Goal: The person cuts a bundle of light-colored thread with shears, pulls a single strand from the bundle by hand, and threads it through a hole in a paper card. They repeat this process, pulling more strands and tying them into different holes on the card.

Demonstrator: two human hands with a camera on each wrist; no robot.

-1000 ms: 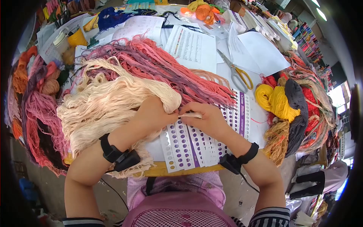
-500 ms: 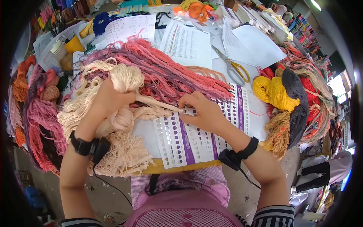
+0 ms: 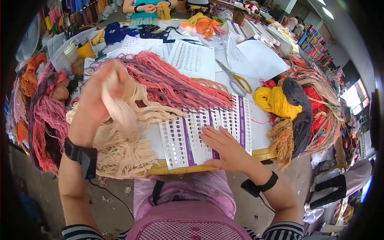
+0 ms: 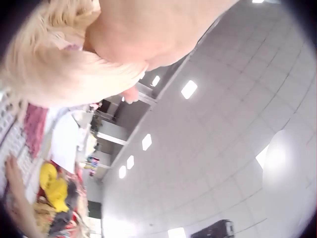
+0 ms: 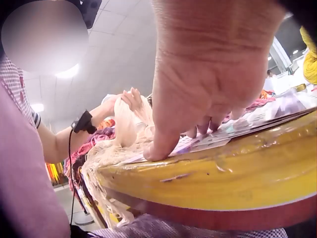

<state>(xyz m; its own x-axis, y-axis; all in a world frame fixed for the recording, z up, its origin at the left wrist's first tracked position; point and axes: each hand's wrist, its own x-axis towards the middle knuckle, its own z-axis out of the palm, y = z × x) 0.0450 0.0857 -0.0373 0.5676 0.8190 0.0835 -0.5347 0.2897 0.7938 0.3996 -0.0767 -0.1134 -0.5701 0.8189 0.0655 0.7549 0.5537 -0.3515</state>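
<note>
Raised over the left of the table, my left hand (image 3: 96,100) grips a cream yarn hank (image 3: 116,106), blurred in the head view. In the left wrist view the hank (image 4: 64,74) hangs beside the hand (image 4: 143,29). More cream yarn (image 3: 124,152) lies below it, strands reaching the punched cards. My right hand (image 3: 228,150) lies with fingers spread on the white and purple punched cards (image 3: 178,140); in the right wrist view that hand (image 5: 213,64) rests at the table edge. Pink and purple yarn (image 3: 172,80) lies behind the cards.
Scissors (image 3: 236,78) and printed sheets (image 3: 192,58) lie farther back. Yellow yarn (image 3: 276,102) and grey yarn (image 3: 298,112) are piled at the right, pink yarn (image 3: 50,116) at the left. Another person's hands (image 3: 154,9) hold yarn across the table.
My left hand has lifted the cream hank up and to the left, away from the cards. The right hand has released the strand ends and spread out on the cards.
</note>
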